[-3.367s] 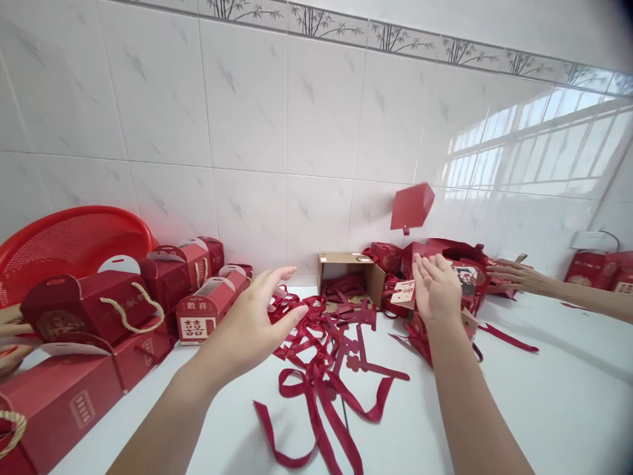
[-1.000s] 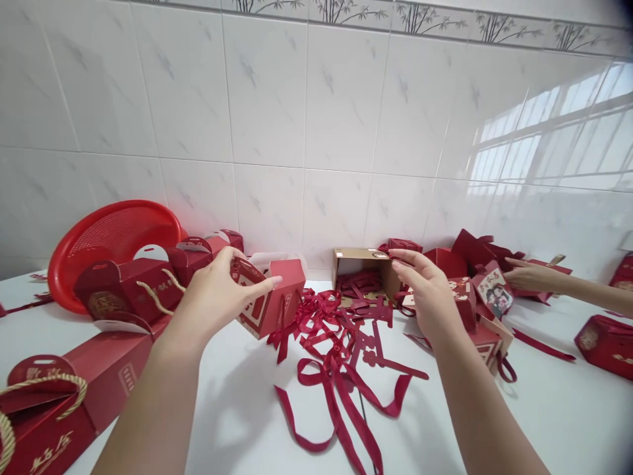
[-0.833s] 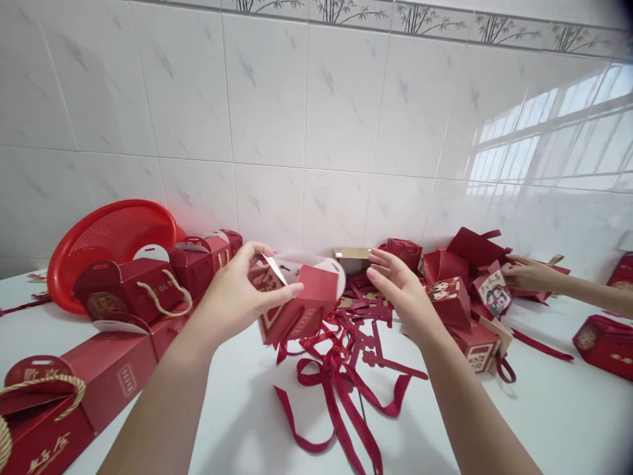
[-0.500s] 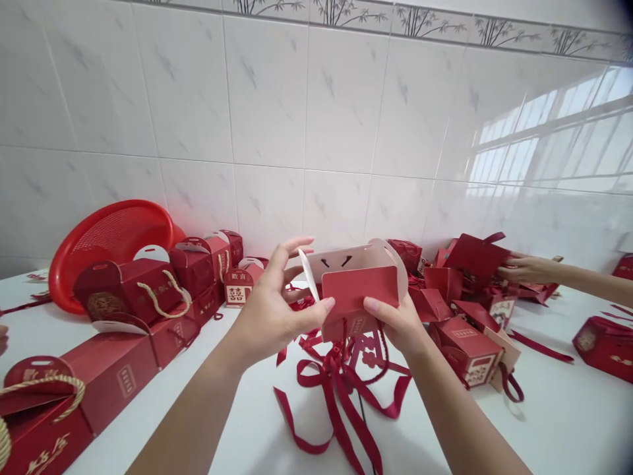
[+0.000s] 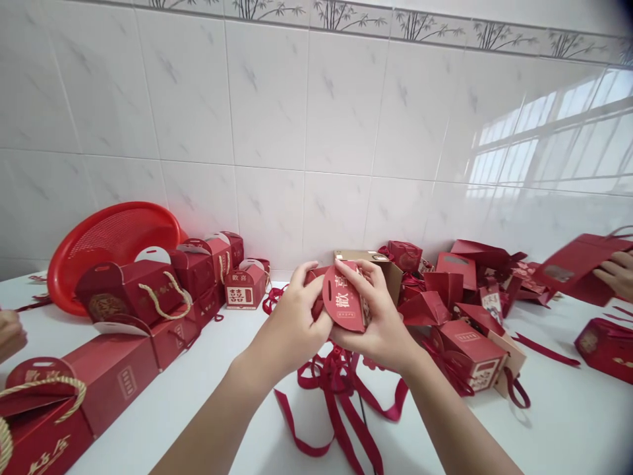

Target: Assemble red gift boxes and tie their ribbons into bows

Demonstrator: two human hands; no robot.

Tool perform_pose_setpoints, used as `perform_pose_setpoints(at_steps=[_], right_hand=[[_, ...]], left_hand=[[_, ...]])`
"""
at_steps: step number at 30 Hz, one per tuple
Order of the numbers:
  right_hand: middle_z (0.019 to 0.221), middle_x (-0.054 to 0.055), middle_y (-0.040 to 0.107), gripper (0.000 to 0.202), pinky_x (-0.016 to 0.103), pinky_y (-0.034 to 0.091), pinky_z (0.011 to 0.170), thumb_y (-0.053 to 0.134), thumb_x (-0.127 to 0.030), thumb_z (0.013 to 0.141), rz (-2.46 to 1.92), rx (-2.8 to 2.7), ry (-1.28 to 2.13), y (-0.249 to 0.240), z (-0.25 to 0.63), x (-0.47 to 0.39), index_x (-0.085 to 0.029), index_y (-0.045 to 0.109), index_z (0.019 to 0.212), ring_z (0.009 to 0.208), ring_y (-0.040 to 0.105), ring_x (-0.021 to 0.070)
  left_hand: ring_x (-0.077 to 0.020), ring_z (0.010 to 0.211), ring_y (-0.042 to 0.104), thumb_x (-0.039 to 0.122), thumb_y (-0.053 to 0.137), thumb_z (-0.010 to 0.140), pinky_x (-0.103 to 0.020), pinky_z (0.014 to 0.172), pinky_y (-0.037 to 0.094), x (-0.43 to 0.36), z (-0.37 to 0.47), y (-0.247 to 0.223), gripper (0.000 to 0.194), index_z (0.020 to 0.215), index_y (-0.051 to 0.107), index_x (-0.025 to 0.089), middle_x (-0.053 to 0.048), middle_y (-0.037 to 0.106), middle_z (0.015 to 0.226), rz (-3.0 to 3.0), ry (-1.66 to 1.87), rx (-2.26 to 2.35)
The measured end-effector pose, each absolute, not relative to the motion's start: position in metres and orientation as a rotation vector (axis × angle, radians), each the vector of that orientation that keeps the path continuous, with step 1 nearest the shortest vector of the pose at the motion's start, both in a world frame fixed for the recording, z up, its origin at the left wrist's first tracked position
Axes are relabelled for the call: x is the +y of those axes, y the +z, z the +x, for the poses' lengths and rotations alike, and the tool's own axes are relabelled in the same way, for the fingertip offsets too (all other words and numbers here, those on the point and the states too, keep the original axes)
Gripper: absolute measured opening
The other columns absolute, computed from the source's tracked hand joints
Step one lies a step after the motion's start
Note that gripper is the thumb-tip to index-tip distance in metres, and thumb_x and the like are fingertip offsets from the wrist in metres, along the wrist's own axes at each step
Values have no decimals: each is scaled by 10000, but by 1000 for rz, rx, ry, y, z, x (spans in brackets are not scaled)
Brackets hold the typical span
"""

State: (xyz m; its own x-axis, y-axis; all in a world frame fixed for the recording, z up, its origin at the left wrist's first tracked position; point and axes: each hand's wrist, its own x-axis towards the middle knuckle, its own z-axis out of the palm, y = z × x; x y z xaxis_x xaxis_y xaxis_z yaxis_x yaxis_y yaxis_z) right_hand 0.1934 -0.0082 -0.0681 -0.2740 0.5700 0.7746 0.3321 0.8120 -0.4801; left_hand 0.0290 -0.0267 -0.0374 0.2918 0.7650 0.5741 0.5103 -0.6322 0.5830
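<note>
Between my hands, above the white table, is a red paper gift box (image 5: 345,297) with pale lettering. Its rounded slotted flap faces me. My left hand (image 5: 299,310) is closed around the box's left side, its thumb near the flap edge. My right hand (image 5: 378,310) grips the other side, fingers lying over the top of the flap. Much of the box is hidden by my fingers. Below lies a bundle of dark red ribbons (image 5: 341,402), loose ends trailing towards me.
Assembled red boxes (image 5: 133,290) stand in rows at left, before a red plastic basket (image 5: 57,277). A heap of red boxes (image 5: 467,343) lies at right, with a brown carton (image 5: 393,280) behind my hands. Another person's hand (image 5: 618,274) holds a flat red box; another hand (image 5: 10,333) shows at far left.
The box in my hands has turned, and its open top with pale inside no longer shows; the lettered flap now faces me. The other person's hand at right has carried a red box rightward from the heap.
</note>
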Motion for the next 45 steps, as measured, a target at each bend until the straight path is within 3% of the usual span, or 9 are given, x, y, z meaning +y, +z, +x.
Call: perform_pose_setpoints(at_steps=[6,11,15,21,26,33,36,40,45], right_hand=[[1343,80,313,872,466,348,1102,804,-396,627,-734,-1809,138,-64,196,-9,-350,400,1398,1324,329,294],[1280,87,362,822,480,362,1084,773,-415,651,-770,-1612,87,-61,194,-14,-324,415,1386,1280,378,289],[1286,102,325,792,507,350,1074,728,-376,674,-849,-1476,53,-67,182,-14,-311,397,1391,1276,363,313],[1394,155,174,1119,625,247,1070,764,-275,567,-1104,-1556,169,-90,152,-10,-295,127,1487,1331,226,410],[1488,140,149,1201,525,291,1098,765,-348,614,-1024,-1765,430,-85,162,-11,-278,-39,1503,1403,180,337],[1339,127,519,635,447,437,985,553,-489,845,-1014,-1822,566,-75,201,8,-234,399,1405,1212,509,263],[1076,107,677,404,382,536,754,562,-480,833,-1137,-2072,662,-83,213,17,-209,661,1116,877,660,236],[802,59,712,233,278,444,439,586,-391,803,-1307,-2346,753,-87,222,19,-215,732,852,484,581,149],[683,19,680,120,255,401,485,733,-306,648,-1367,-2701,627,-90,198,11,-229,743,739,569,586,169]], left_hand=[[-285,1391,303,196,564,754,-398,1078,404,-20,27,-42,702,1398,284,232,-93,332,1491,1939,1498,940],[-262,1255,494,332,582,839,-377,1009,473,-23,36,-44,446,1239,424,214,-101,455,1401,1785,1586,706],[-269,1268,480,397,620,827,-396,1055,420,-25,46,-46,522,1304,462,254,-79,506,1371,1895,1495,880],[-272,1209,518,480,690,731,-417,1038,410,-3,44,-53,591,1238,521,229,-106,540,1297,1884,1497,1253],[-256,1173,551,437,672,748,-376,997,440,14,23,-48,507,1188,563,208,-89,589,1267,1848,1436,1199],[-174,612,612,381,670,679,-255,500,457,25,-24,-35,392,1011,659,173,-49,683,798,1599,1561,1483],[-168,597,604,331,612,670,-262,527,469,32,-33,-40,252,841,682,160,-50,677,737,1757,1354,1657],[-199,641,626,334,602,639,-288,597,492,36,-30,-45,184,697,675,175,-42,660,647,1891,1126,1713],[-207,687,627,474,568,716,-270,595,461,17,-24,-34,282,665,630,204,-25,659,677,2000,992,1742]])
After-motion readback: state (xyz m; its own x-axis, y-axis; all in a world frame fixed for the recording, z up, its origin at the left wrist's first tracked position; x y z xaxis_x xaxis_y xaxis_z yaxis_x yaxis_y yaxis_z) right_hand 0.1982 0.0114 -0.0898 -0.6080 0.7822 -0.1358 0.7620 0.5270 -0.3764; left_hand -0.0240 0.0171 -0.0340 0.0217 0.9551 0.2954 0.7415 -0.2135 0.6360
